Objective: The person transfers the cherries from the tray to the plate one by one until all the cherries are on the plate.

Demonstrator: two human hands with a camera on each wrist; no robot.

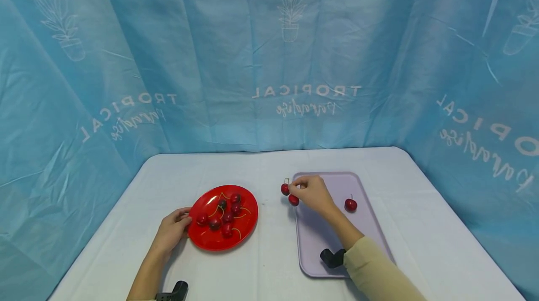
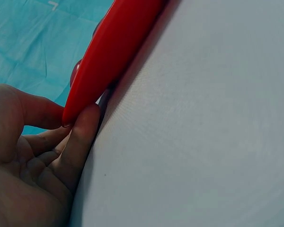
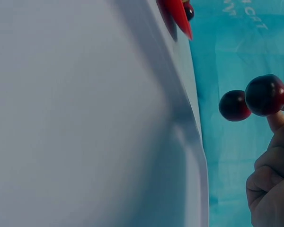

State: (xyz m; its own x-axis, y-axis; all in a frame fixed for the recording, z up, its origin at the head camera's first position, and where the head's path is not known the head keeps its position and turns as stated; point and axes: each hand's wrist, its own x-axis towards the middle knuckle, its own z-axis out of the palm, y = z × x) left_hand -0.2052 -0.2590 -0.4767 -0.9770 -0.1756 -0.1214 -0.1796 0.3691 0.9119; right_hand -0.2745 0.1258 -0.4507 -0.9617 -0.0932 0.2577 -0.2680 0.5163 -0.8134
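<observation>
At the left of the head view is a round red plate (image 1: 210, 243) bearing several dark red cherries (image 1: 227, 217) with stems. My left hand (image 1: 171, 228) pinches the plate's left rim, thumb above and a finger beneath, clearer in the left wrist view, where the plate (image 2: 109, 52) shows edge-on. Over the left edge of a pale lilac tray (image 1: 311, 231), my right hand (image 1: 312, 192) holds two cherries (image 1: 294, 200) in its fingertips, off the surface. Both cherries (image 3: 265, 96) hang beside the fingers in the right wrist view. Whether stem or fruit is gripped, I cannot tell.
One cherry (image 1: 351, 205) lies on the tray's right side, stem up. A white-covered table (image 1: 269, 263) carries plate and tray, with a strip of cloth between them. Blue printed curtains (image 1: 269, 57) stand behind and at both sides.
</observation>
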